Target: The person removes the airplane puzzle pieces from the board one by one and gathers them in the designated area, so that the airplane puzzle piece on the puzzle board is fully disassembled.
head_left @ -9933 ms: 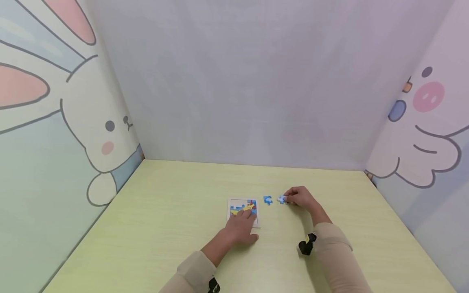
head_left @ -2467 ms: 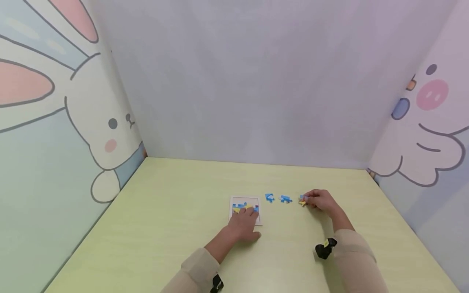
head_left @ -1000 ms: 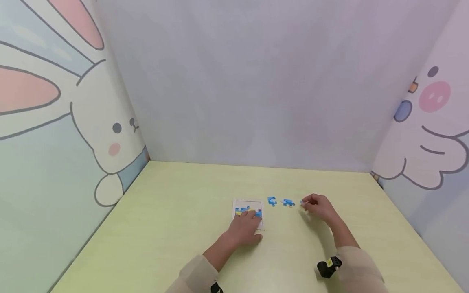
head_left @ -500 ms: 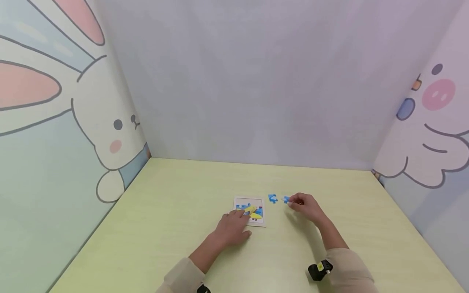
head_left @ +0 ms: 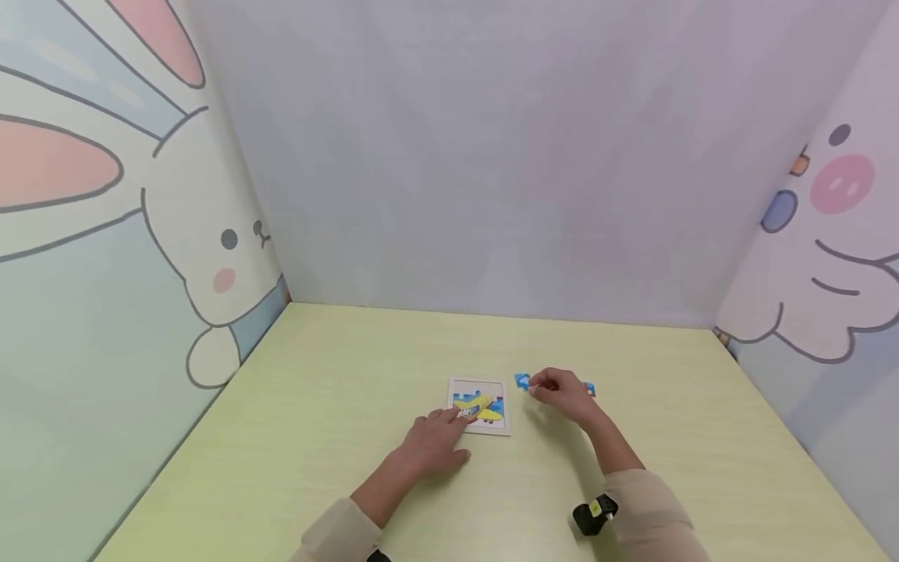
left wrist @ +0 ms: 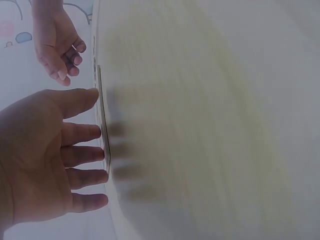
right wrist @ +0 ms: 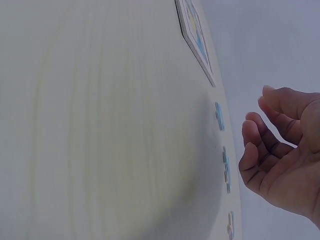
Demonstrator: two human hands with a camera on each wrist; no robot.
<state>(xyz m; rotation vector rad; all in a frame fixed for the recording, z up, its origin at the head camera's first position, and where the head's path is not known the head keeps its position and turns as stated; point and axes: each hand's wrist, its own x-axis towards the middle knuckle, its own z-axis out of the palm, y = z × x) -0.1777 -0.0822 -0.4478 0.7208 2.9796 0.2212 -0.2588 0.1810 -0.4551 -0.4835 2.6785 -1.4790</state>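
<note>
A square jigsaw puzzle [head_left: 485, 407] with a yellow plane on blue lies in a pale frame [head_left: 507, 421]. My left hand [head_left: 437, 445], fingers straight, touches the frame's lower left; in the left wrist view the fingertips [left wrist: 90, 154] meet its edge. My right hand [head_left: 567, 396] hovers over the row of loose pieces, fingers loosely bent and holding nothing. The left blue piece [head_left: 522, 381] shows beside its fingertips, and another piece [head_left: 589, 389] shows behind the hand. Three loose pieces lie in a row in the right wrist view, the middle piece [right wrist: 226, 170] hidden in the head view.
The pale yellow table [head_left: 351, 359] reaches back to a grey wall [head_left: 492, 156]. Side walls carry a rabbit drawing [head_left: 204, 234] and a pig drawing [head_left: 829, 234]. A black wrist camera [head_left: 595, 515] sits at the right sleeve.
The right hand set a red-and-yellow piece from the frame at the row's right end, let go and moved left over the pieces. The left hand slid left toward the frame's edge, uncovering the plane.
</note>
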